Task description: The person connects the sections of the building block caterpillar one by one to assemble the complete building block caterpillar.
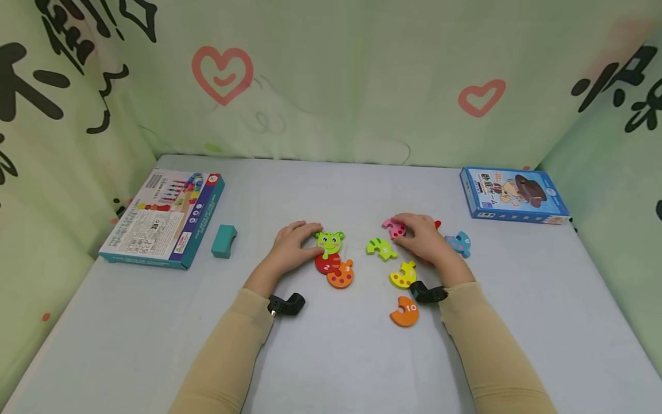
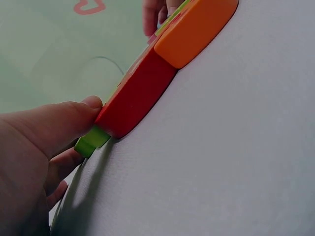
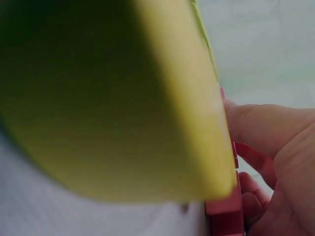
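In the head view my left hand (image 1: 292, 246) holds the green frog-face puzzle piece (image 1: 329, 242) between thumb and fingers. That piece joins a red piece numbered 2 (image 1: 327, 264), which meets an orange spotted piece numbered 3 (image 1: 339, 276). My right hand (image 1: 425, 238) pinches a pink spotted puzzle piece (image 1: 396, 229), partly covered by the fingers. Near this hand lie a green striped piece (image 1: 381, 249), a yellow spotted piece (image 1: 402, 276) and a blue piece (image 1: 459, 244). A red piece (image 1: 438, 224) mostly hides behind the hand. The yellow piece (image 3: 197, 123) looms large and blurred in the right wrist view.
Closer to me lies an orange piece numbered 10 (image 1: 405, 313). A teal block (image 1: 224, 241) stands beside a large flat box (image 1: 162, 218) at the left. At the back right is a blue box (image 1: 516, 195). Green curtains (image 1: 331, 80) enclose the white table (image 1: 336, 356).
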The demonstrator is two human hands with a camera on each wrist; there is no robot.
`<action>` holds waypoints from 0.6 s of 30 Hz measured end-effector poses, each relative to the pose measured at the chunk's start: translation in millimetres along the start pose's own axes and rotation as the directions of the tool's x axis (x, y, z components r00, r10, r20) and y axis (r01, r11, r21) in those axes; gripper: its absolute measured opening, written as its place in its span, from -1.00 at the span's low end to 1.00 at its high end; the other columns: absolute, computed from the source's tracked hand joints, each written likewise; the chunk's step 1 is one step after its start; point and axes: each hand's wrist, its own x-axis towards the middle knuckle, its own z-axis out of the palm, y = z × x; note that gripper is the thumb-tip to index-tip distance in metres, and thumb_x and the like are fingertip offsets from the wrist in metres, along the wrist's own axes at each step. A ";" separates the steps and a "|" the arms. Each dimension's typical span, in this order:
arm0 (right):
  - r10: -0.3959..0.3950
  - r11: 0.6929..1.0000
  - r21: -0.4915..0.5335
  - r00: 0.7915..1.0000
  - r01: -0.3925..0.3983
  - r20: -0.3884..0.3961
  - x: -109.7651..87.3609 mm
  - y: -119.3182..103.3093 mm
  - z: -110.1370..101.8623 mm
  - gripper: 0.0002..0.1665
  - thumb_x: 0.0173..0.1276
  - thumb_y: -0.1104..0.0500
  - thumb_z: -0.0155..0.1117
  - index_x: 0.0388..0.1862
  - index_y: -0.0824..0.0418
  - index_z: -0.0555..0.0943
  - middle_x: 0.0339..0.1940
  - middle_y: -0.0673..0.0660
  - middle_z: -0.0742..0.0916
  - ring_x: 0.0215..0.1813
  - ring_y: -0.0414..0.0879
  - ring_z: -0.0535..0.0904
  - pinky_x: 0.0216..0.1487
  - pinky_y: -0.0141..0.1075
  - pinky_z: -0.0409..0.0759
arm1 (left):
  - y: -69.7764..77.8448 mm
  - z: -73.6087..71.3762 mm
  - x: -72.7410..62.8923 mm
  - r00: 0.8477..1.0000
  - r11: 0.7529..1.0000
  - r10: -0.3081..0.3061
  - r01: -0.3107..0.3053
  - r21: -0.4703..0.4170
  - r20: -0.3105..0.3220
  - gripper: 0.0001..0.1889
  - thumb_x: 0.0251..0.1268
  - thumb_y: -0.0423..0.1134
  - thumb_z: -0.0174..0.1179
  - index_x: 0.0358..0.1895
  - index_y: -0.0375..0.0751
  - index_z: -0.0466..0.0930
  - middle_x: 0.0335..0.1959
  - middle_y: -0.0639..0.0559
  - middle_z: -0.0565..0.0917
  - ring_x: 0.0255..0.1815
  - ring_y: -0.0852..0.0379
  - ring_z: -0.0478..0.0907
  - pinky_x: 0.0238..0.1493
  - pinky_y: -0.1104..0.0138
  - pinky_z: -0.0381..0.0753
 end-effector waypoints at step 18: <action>-0.001 0.999 -0.047 1.000 0.001 -0.003 0.0 -0.6 -0.1 -0.32 0.23 0.07 0.21 0.33 0.10 0.27 0.37 0.18 0.32 0.34 0.16 0.07 0.28 0.13 0.22 | 0.8 0.0 -2.0 0.999 1.000 0.028 -0.028 -0.013 -0.021 -0.46 0.14 0.03 0.17 0.22 0.04 0.38 0.28 0.13 0.38 0.40 0.03 0.04 0.39 0.03 -0.12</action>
